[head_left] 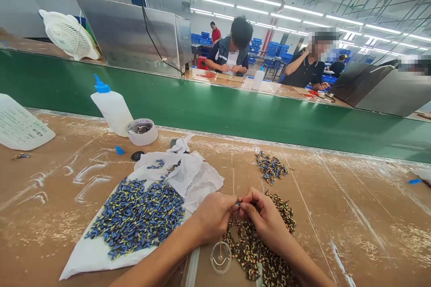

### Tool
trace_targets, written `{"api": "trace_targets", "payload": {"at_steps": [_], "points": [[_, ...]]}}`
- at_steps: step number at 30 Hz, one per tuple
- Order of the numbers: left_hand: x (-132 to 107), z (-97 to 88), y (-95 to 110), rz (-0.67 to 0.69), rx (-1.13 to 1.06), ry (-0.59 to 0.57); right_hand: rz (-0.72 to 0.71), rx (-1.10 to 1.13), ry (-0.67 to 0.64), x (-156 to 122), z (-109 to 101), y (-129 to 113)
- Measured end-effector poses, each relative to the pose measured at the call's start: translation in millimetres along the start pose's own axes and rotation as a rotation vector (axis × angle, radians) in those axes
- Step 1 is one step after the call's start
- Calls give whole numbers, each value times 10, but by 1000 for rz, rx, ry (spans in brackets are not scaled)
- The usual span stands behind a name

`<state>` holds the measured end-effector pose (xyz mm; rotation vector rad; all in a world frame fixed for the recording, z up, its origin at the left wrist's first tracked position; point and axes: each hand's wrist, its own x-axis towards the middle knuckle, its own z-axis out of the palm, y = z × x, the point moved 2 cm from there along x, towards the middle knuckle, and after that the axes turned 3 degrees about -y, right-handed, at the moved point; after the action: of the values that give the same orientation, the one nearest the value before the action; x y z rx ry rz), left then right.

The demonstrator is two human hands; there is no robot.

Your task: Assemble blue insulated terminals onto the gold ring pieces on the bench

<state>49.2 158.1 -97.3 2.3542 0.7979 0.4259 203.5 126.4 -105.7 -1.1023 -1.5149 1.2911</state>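
Observation:
My left hand point(215, 215) and my right hand point(264, 215) meet fingertip to fingertip, both pinched closed on a small blue piece point(238, 203) mostly hidden by the fingers. Just below my left hand stands a small clear cup point(221, 263) with a thin stick point(221, 247) in it. Under and around my right hand spreads a pile of small dark, yellow and red pieces point(249, 255). To the left, many small blue-and-yellow pieces point(141, 215) lie heaped on a white sheet point(84, 255). Farther back sits a smaller heap of blue-and-dark pieces point(270, 168).
A white bottle with blue cap point(112, 107), a tape roll point(142, 132), crumpled white tissue point(198, 175) and a white jug point(22, 123) stand or lie on the brown worktop point(343, 197). Beyond runs a green belt point(215, 110), with people seated across it.

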Motion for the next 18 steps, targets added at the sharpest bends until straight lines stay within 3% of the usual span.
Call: {"api": "trace_targets", "payload": {"at_steps": [11,18], "points": [[18,-88,14,-11,-181,-63,20,-21,61,20,-124,-5],[10,-68,30,7,-197,-94,109,-9,-41,-7,-184,-50]]}}
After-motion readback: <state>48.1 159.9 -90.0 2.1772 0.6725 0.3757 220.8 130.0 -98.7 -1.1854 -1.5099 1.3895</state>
